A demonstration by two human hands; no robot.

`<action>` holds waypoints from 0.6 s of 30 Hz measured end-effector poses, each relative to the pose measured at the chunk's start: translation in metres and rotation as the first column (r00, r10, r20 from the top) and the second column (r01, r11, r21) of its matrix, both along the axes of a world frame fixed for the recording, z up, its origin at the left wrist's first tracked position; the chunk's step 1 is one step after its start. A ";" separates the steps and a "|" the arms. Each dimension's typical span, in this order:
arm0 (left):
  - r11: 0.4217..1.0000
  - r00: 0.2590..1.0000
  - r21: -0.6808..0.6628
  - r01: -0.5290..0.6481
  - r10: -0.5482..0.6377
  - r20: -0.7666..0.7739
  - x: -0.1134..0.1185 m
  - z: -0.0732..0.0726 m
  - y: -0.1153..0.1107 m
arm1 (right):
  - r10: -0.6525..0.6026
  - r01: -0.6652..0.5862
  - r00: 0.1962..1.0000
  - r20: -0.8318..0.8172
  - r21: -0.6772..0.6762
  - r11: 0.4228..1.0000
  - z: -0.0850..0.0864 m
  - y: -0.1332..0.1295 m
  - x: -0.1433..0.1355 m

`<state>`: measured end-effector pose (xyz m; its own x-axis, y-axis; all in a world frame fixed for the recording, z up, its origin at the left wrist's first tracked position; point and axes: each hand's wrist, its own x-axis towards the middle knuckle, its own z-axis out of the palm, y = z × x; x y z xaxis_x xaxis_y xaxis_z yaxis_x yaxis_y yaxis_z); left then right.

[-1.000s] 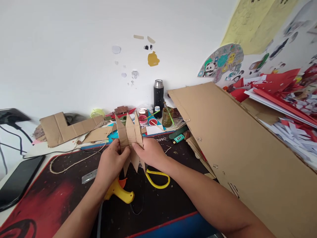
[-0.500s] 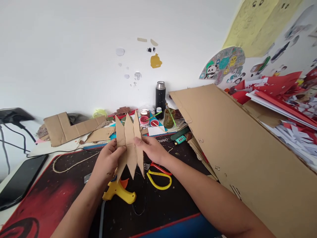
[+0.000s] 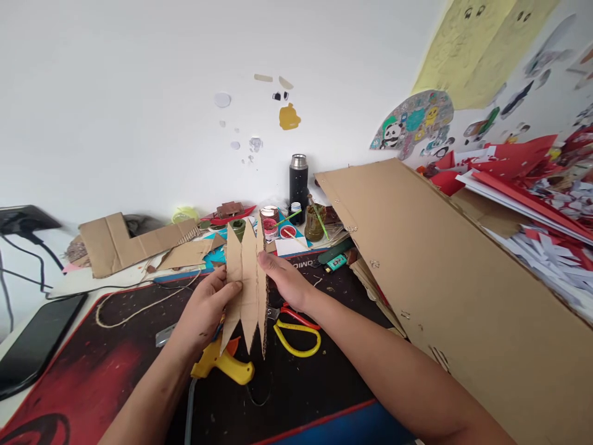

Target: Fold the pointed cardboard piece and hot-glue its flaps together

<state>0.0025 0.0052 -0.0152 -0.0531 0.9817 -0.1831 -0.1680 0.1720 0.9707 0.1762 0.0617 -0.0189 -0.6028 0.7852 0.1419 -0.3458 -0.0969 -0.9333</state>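
Note:
Both hands hold a cardboard piece (image 3: 249,281) upright above the dark desk mat. It has pointed tips at top and bottom and lengthwise creases. My left hand (image 3: 213,303) pinches its left side, thumb on the front face. At the right edge, my right hand (image 3: 290,278) grips with the thumb in front; its other fingers are partly hidden behind. Beneath the cardboard lies a yellow glue gun (image 3: 227,364), partly behind my left hand. Scissors (image 3: 299,343) with one yellow and one red handle rest on the mat below my right wrist.
A large cardboard sheet (image 3: 440,266) leans across the right side. Along the wall stand a black flask (image 3: 299,179), a murky jar (image 3: 315,224) and paint pots (image 3: 270,228). Cardboard scraps (image 3: 134,244) lie at back left, a phone (image 3: 41,346) at the left edge. Paper piles up at far right.
The cardboard piece has come slightly lower and turned, so its corrugated right edge now shows. Both hands still hold it, the right thumb shifted a little to the right.

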 end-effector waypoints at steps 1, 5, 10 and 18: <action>1.000 1.000 0.015 0.015 -0.015 -0.015 0.000 0.000 -0.001 | 0.008 -0.008 1.000 -0.008 -0.010 1.000 0.001 -0.001 0.000; 0.997 0.992 0.063 0.041 -0.033 -0.120 0.005 0.002 -0.004 | 0.025 -0.026 0.999 -0.026 -0.022 0.999 0.001 -0.004 -0.001; 0.995 0.965 0.068 0.066 -0.047 -0.257 0.009 0.001 -0.005 | 0.028 -0.028 1.000 0.014 -0.011 1.000 -0.002 -0.006 -0.005; 0.991 0.940 0.113 0.067 -0.025 -0.339 0.008 0.012 -0.010 | 0.029 -0.031 0.999 -0.043 -0.043 0.999 0.002 -0.006 -0.003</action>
<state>0.0105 -0.0044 -0.0034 -0.0450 0.9981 -0.0416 0.1774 0.0490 0.9829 0.1733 0.0559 -0.0169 -0.6200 0.7731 0.1336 -0.3815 -0.1483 -0.9124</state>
